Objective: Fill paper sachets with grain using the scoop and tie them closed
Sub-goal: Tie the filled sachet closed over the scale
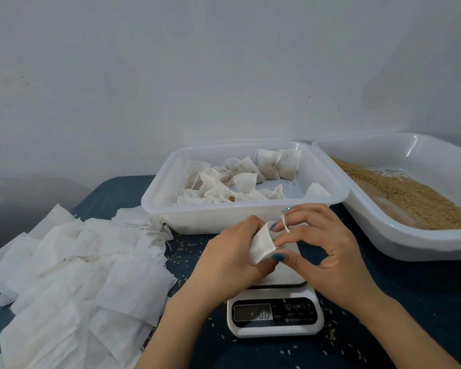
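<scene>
Two hands (225,258) (328,251), one sachet (262,243), two trays (224,217) (410,243)

sachet pile (72,265) left | scale (276,312) centre, under hands | sachet tray (224,214) behind | grain tray (410,241) right

White rectangular plastic tray of tied sachets (245,217): smooth, glossy. Larger white plastic tray of grain (415,245): equally glossy. Flat white paper sachets in a loose pile (77,262): thin, matt, fibrous. Small white paper sachet with string (262,243): matt, creased. Dark blue cloth table cover (410,302): matt. White plastic kitchen scale (277,332): smooth, with a glossy black panel.
</scene>
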